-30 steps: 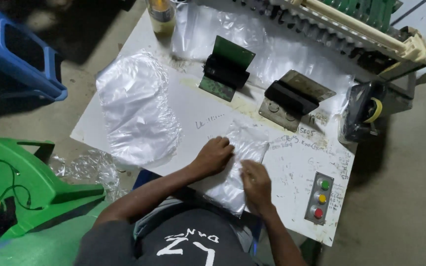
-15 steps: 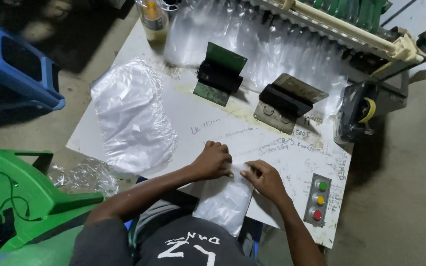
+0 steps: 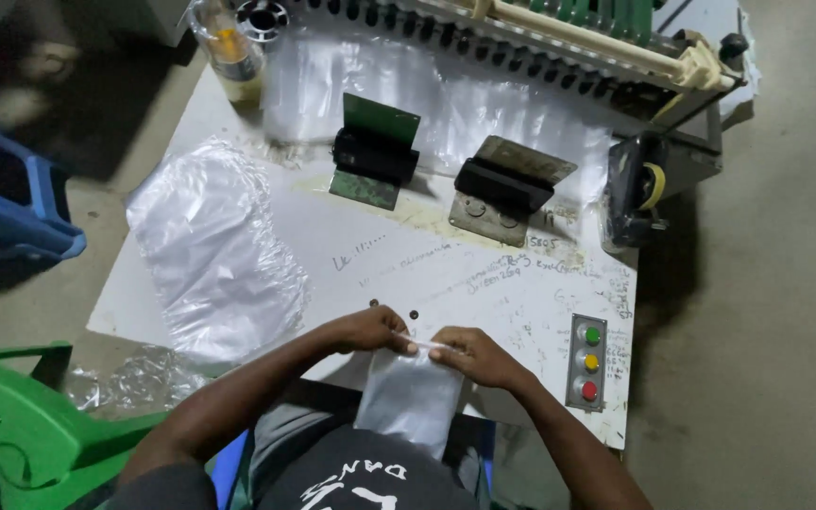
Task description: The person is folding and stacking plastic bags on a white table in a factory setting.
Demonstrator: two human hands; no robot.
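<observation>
My left hand and my right hand both pinch the top edge of a small clear plastic bag at the near edge of the white worktable. The bag hangs down over the table's edge towards my lap. My fingertips almost meet at the middle of the bag's mouth. A thick stack of clear plastic bags lies on the table to the left of my left hand.
Two black clamp fixtures, one with a green plate and one grey, stand mid-table. A three-button control box sits at right. A machine rail runs along the back. Green stool and blue crate at left.
The bag has been drawn off the table towards me and now hangs over the near edge. Both hands have moved closer together at its top edge.
</observation>
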